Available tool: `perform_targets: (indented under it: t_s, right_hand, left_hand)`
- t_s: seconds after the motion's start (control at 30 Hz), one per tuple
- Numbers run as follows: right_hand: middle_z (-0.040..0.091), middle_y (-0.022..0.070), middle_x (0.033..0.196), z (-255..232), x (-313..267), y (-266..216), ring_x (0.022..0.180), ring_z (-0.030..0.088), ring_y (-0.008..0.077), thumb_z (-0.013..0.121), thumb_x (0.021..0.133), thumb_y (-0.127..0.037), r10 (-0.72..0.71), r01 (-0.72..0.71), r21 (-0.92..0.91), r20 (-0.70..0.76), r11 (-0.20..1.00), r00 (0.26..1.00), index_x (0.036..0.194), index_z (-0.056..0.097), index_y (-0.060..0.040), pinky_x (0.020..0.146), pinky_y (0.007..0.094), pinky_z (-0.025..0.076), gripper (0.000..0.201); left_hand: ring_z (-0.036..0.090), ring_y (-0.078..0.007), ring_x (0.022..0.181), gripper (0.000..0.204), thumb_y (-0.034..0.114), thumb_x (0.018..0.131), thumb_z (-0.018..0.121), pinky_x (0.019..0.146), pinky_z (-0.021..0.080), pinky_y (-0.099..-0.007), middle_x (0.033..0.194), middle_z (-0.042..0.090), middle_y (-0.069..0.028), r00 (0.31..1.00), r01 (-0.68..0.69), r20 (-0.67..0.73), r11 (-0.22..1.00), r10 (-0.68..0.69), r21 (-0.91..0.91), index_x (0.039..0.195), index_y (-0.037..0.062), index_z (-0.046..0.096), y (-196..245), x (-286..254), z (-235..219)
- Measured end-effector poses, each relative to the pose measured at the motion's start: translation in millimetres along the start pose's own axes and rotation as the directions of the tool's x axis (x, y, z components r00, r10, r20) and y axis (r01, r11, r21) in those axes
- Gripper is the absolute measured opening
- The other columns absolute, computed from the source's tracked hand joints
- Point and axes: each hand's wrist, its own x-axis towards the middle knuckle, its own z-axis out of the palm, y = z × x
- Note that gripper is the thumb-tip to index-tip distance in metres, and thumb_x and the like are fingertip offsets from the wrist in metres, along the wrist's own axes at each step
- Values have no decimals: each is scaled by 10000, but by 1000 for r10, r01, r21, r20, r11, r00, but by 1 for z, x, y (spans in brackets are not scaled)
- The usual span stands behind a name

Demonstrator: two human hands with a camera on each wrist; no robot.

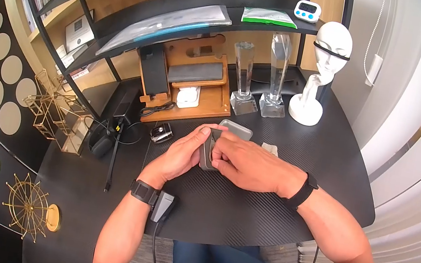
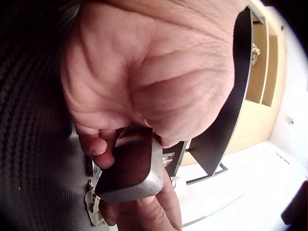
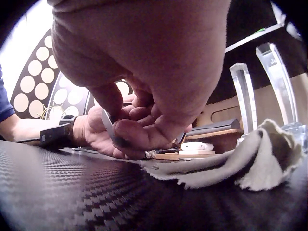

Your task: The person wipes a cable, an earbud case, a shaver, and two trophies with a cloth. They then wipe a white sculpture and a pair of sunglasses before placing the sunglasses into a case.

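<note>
My left hand grips a small grey metal tin with rounded corners, holding it tilted just over the desk. In the head view the tin's open side faces my right hand. Its fingers are curled, with the thumb and fingertips at the tin's opening. What they pinch there is hidden, so I cannot tell whether they hold anything. A matching shallow grey lid lies on the desk just behind both hands. A crumpled pale cloth lies beside my right hand.
Behind stand a wooden organizer, two crystal trophies and a white head sculpture. A dark, shiny small object lies left of the hands. A grey device on a cable sits by the left wrist.
</note>
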Motion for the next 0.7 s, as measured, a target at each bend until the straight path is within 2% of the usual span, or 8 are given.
perform_targets:
  t_s: [0.03, 0.1, 0.2, 0.23, 0.3, 0.53, 0.63, 0.7]
  right_hand:
    - [628, 198, 1139, 1, 0, 1, 1027, 680, 423, 614, 1057, -160, -2, 2, 1, -2, 1000, 1000, 1074, 598, -11, 902, 512, 531, 150]
    - [595, 149, 1071, 4, -1, 4, 904, 648, 340, 648, 1040, -150, -16, 16, 10, -19, 1000, 1000, 1085, 572, -32, 833, 471, 521, 148]
    - [595, 141, 1050, 7, -1, 6, 877, 645, 327, 654, 1028, -146, -25, 25, -3, -38, 1000, 999, 1077, 562, -31, 838, 457, 527, 156]
    - [595, 141, 1050, 7, 0, 5, 877, 645, 327, 654, 1028, -146, -24, 24, -1, -35, 1000, 999, 1077, 562, -31, 838, 457, 527, 156]
    - [608, 212, 1144, 4, 0, 2, 977, 681, 432, 640, 1032, -171, 22, -21, 42, -13, 999, 1000, 1056, 573, 3, 883, 509, 536, 188]
    - [623, 215, 1096, 2, 3, 2, 954, 674, 423, 672, 1004, -149, 40, -35, 96, -57, 995, 998, 1030, 574, 16, 849, 491, 534, 194]
    - [628, 216, 1055, 7, 4, 7, 946, 671, 424, 667, 1007, -151, -11, 23, 61, -185, 998, 983, 1012, 570, 20, 837, 488, 537, 197]
    - [631, 217, 1051, 5, 5, 6, 970, 670, 420, 662, 1006, -149, 56, -33, 87, -277, 996, 959, 1001, 567, 22, 850, 482, 539, 195]
  left_hand:
    - [619, -215, 1364, 570, 429, 1218, 393, 1167, 528, -412, 1517, 599, -136, 1000, 7, -9, 1000, -7, -6, 1616, 27, 467, -1, -1, 0]
    - [619, -214, 1362, 569, 427, 1217, 399, 1168, 526, -414, 1511, 604, -136, 1000, 8, -17, 1000, -8, -7, 1613, 25, 469, 1, 0, -1]
    - [620, -221, 1362, 553, 411, 1219, 401, 1171, 523, -419, 1508, 607, -138, 1000, 9, -2, 1000, -9, -17, 1606, 22, 475, -2, -1, -1]
    - [620, -223, 1362, 546, 403, 1220, 401, 1174, 521, -422, 1512, 605, -140, 1000, 8, -10, 1000, -8, -17, 1603, 22, 477, -2, 0, -3]
    - [620, -224, 1362, 538, 396, 1221, 402, 1176, 520, -425, 1516, 603, -142, 1000, 5, -18, 1000, -5, -16, 1600, 23, 480, -3, 0, -5]
    - [626, -212, 1367, 496, 346, 1219, 414, 1170, 526, -402, 1500, 621, -131, 998, -4, -65, 999, 1, -42, 1589, 26, 492, 2, 0, -3]
    - [635, -198, 1355, 469, 317, 1218, 418, 1167, 529, -381, 1491, 617, -121, 997, -4, -80, 997, -2, -73, 1586, 35, 492, 4, 1, 0]
    - [636, -186, 1349, 452, 298, 1219, 419, 1168, 528, -368, 1487, 609, -115, 996, -15, -84, 996, 8, -86, 1585, 43, 489, 6, 1, 3]
